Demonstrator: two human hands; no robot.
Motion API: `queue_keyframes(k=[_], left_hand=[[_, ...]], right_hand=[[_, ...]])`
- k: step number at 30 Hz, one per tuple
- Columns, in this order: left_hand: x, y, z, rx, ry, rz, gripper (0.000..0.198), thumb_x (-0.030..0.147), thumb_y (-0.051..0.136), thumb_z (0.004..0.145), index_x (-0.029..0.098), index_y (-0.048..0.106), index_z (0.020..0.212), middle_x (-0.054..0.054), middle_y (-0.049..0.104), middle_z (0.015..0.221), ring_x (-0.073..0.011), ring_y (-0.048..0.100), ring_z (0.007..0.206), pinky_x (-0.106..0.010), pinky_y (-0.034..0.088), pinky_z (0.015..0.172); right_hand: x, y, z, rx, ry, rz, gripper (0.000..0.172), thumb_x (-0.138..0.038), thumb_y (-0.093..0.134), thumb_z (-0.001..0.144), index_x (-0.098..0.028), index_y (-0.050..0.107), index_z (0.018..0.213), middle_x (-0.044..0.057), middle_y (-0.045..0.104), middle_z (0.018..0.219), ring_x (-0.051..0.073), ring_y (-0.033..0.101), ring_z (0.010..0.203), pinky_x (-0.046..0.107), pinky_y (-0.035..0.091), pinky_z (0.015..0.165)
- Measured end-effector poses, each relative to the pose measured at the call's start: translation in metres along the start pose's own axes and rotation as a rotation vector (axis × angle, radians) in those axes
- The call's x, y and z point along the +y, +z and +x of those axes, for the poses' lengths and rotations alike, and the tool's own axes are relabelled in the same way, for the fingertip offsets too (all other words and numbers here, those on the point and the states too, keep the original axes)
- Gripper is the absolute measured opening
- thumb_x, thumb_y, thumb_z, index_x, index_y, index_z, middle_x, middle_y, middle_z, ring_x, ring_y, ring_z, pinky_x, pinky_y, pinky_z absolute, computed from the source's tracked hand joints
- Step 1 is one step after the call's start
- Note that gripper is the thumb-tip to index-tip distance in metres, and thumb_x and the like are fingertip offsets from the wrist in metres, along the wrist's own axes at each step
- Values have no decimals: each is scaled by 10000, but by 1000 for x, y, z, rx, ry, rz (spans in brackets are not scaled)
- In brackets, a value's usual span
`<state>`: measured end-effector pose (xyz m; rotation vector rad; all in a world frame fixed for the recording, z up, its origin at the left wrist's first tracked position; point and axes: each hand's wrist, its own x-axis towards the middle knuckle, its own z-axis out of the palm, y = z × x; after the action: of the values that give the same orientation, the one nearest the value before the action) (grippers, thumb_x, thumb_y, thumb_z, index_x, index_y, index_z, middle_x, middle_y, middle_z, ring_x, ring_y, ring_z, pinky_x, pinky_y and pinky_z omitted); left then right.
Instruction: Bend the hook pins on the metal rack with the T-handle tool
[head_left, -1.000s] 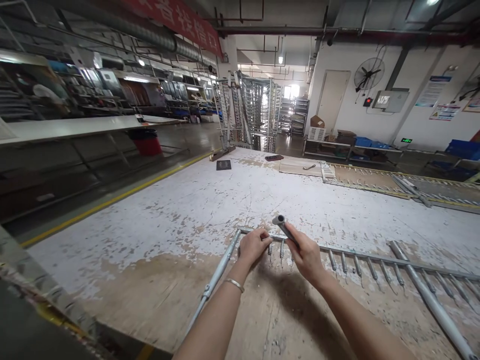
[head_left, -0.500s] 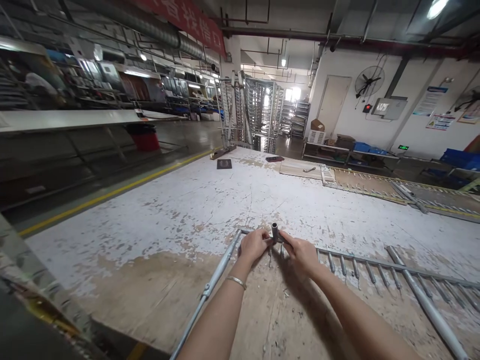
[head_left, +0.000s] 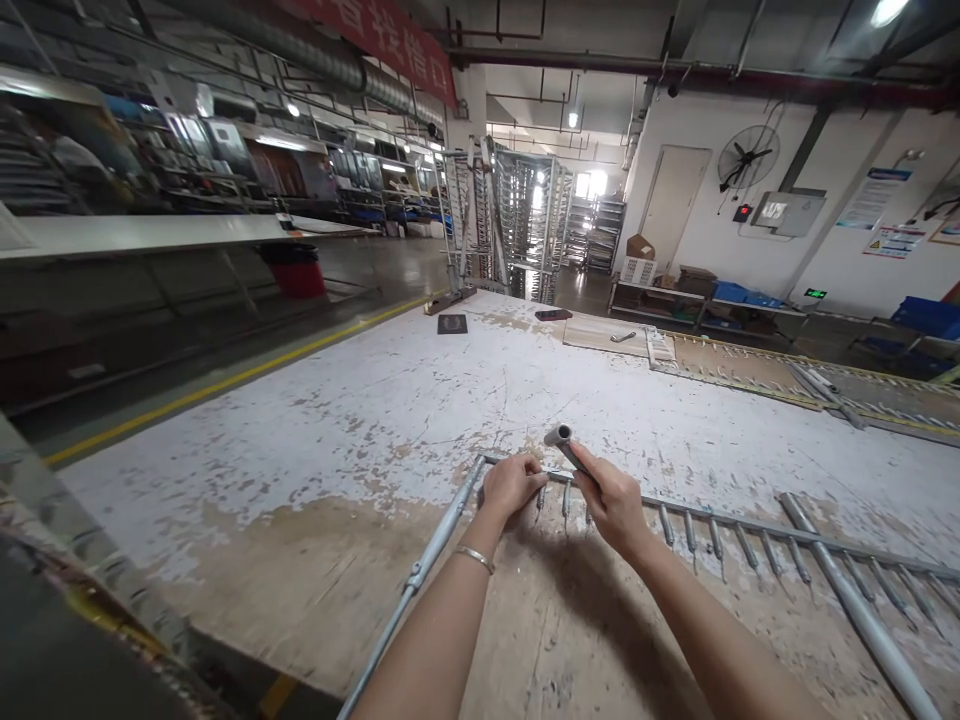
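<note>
Both arms stretched forward, low over the worn table; left hand palm-down on the cross rail, fingers curled over it, clamped or merely resting not discernible. Right hand just beside it, fingers closed around 1 short grey tube, tilted, open end raised above the rail. Counted flat on table: 1 cross rail, 2 long side tubes, pegs too blurred rightward to number.
</note>
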<state>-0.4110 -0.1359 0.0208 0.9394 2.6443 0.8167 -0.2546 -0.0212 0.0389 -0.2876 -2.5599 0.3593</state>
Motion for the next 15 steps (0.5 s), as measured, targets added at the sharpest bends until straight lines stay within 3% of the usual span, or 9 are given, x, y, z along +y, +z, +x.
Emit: queue_keyframes(k=[2,6,11,15], left_hand=[[0,0,0,5,-8,5,156,405,665,745,266,713,797,4,731,822,-183,650,810,-239,365,642],[0,0,0,0,9,0,188,433,656,753,258,711,793,-1,724,789,-185,648,777,-246,352,627],[-1,1,1,10,-2,-12,142,402,663,734,276,713,777,17,725,798,-179,641,793,-244,347,634],[-2,2,1,10,9,-7,182,429,653,748,260,709,788,4,727,808,-180,642,791,-243,359,648]], right_hand=[[1,1,0,-2,14,11,455,-245,420,972,-282,458,1424,68,716,1084,190,680,885,250,497,740],[2,-1,4,-192,58,-83,432,-245,509,931,-327,540,1354,36,747,972,204,696,816,249,497,676],[0,-2,4,57,3,65,451,-255,414,979,-283,454,1426,66,690,1175,187,677,949,243,502,774],[4,-1,2,-147,81,-49,426,-243,503,937,-309,541,1356,45,741,1051,214,704,859,264,514,698]])
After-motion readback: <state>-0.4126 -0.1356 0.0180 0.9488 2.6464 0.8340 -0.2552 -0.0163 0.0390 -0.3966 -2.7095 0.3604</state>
